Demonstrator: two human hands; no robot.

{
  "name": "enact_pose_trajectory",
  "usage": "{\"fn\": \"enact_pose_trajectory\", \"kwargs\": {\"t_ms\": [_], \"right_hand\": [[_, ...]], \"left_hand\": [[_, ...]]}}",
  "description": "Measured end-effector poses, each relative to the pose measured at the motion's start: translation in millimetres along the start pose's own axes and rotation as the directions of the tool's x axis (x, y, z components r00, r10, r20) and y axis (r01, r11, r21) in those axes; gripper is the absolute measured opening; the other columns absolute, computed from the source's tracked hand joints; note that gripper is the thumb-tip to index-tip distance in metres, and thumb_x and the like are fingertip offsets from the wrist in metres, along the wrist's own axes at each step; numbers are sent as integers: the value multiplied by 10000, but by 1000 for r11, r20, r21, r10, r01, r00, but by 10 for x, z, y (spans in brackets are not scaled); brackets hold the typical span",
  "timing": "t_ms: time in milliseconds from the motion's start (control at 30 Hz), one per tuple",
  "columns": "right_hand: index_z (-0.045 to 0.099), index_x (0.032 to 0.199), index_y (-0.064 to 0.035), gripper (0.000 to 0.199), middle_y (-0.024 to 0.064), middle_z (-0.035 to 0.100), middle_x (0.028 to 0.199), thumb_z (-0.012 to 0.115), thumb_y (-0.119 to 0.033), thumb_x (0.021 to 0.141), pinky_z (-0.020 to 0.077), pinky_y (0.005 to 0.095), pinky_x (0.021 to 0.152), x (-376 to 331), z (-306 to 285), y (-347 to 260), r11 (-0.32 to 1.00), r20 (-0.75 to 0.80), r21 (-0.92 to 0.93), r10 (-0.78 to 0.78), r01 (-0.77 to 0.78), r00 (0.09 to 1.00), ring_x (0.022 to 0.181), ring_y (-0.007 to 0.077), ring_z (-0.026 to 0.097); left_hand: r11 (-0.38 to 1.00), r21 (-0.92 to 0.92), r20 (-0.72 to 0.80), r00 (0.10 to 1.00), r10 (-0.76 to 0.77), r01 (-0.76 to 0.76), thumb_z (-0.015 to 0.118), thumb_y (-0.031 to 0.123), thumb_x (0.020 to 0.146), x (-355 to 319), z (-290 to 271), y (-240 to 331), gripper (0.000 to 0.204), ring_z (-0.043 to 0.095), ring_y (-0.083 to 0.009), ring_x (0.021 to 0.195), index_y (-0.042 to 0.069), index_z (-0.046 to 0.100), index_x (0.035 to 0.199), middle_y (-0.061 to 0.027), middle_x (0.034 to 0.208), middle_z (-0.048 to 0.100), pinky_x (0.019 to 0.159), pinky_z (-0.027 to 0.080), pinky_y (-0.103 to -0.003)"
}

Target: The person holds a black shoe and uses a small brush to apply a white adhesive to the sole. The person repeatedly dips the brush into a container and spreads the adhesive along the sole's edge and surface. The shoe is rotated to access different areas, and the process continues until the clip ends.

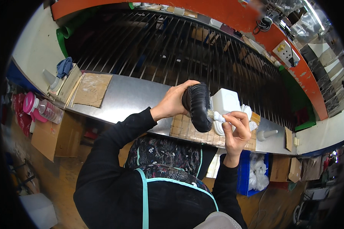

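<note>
My left hand (174,100) is closed around a black ribbed shoe (199,108), held up over the bench with its long side toward my right. Between the thumb and fingers of my right hand (237,131) is a small brush with a white handle (218,116). Its pale bristle end meets the right edge of the shoe. Just behind stands a white square-sided container (225,100), partly hidden by my right hand and the brush. A taped cardboard sheet (182,128) lies beneath them on the metal bench.
A rack of metal rods (141,42) runs beyond the metal bench top (130,95). Cardboard (92,89) lies at left, near a blue cloth (64,67). A white nozzle piece (266,134) sits at right. Below are a blue crate (244,175) and a cardboard box (57,131).
</note>
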State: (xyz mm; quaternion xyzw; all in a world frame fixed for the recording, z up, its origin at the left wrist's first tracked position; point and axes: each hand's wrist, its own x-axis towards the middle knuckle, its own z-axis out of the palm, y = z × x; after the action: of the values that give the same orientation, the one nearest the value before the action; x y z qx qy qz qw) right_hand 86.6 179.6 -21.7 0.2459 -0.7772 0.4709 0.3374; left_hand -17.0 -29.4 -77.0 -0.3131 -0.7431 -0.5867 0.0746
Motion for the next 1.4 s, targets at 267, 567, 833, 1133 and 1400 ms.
{"fn": "enact_pose_trajectory", "kwargs": {"t_ms": [267,567,833,1133,1400], "right_hand": [[733,975,-12,191,88,595,968,747,18,787,499,216,627,203,5,-16,992,14,70,-103,102,995,802,136,584],[717,979,-7,172,106,572,986,738,-23,809,488,255,706,351,-5,-25,986,64,116,-130,122,989,866,168,578],[736,950,-34,197,102,600,957,761,6,759,539,240,645,345,-13,51,985,89,68,-162,157,983,821,171,602],[767,907,-118,246,39,659,906,812,-95,666,371,314,729,160,-59,172,993,129,13,-116,115,985,765,159,566],[786,892,-131,155,43,672,928,805,-168,743,451,283,696,270,-168,326,968,375,248,-120,25,919,819,150,596]], "left_hand": [[989,-14,176,975,-139,144,927,62,452,-73,-53,202,1021,621,-243,1113,80,430,1344,-124,1166,652,985,476,-353],[905,-263,463,866,-186,334,939,42,491,-127,-23,368,924,619,-199,1099,-14,459,1278,-128,1131,661,974,488,-333],[701,-394,680,702,-213,595,860,-111,555,-250,4,583,701,675,-222,991,-36,560,1184,-144,1082,692,881,546,-332],[585,-230,806,489,-334,778,854,-106,560,-407,35,556,655,630,-208,1077,-17,622,1166,-134,1116,688,956,496,-325],[671,-507,638,759,-131,541,915,35,572,-686,324,-65,859,523,-214,1219,58,525,1337,-132,1300,576,1068,408,-374]]}}
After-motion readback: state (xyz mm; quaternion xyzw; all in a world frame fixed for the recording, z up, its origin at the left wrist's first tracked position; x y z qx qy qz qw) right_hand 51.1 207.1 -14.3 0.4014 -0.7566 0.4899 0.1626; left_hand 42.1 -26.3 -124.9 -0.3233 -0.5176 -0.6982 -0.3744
